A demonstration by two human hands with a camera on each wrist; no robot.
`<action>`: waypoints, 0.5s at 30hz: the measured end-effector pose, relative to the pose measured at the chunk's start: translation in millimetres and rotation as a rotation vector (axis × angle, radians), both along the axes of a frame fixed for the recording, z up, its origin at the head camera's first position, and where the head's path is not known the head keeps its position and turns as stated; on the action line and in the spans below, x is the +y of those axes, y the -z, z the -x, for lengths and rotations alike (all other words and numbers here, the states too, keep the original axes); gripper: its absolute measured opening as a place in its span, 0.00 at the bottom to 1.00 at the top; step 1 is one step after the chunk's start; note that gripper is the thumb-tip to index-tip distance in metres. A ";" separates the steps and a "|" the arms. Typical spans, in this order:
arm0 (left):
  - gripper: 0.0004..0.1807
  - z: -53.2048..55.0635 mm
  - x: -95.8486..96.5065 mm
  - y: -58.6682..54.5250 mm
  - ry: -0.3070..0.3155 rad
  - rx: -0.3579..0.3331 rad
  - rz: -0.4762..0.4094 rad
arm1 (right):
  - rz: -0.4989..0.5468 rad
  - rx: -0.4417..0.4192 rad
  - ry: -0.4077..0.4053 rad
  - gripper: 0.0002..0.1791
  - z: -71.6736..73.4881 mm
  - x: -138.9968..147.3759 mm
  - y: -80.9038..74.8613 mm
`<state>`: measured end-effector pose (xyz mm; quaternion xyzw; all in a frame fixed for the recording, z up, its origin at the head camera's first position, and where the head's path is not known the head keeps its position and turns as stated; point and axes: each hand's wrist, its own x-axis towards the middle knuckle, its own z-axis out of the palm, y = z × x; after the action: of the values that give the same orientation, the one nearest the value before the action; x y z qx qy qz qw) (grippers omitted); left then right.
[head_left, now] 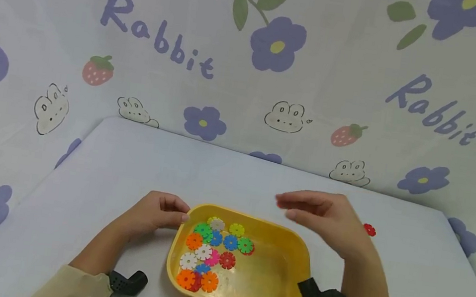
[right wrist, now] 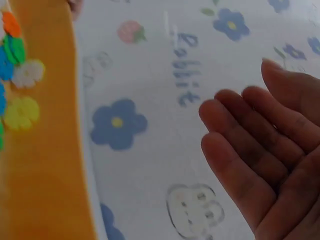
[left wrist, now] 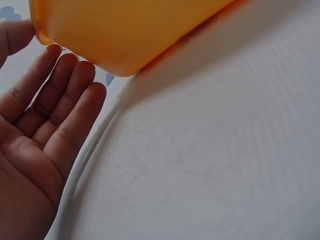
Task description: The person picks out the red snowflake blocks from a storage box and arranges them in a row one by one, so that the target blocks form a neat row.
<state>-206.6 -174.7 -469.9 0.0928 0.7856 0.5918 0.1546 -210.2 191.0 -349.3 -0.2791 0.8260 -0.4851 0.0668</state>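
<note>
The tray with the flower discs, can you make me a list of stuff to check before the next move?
1. Tray right way up: ok, its open side faces up.
2. Left hand on the tray: ok, it holds the rim at the left end.
3. Room in the tray: ok, the discs sit mostly in the left part and the right part is bare.
4. Every disc inside: not ok, a red disc lies on the table, outside the tray.
5. Right hand empty: cannot tell, its wrist view shows no disc in it, but the head view shows some red at its fingers.
</note>
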 end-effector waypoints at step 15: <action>0.19 0.5 -1.3 -0.1 0.007 0.004 -0.005 | -0.654 -0.179 -0.352 0.08 10.6 -95.0 51.5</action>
<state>-207.0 -176.1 -469.8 0.0969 0.7842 0.5930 0.1548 -220.8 96.1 -400.8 -0.3372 0.8676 -0.1994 0.3064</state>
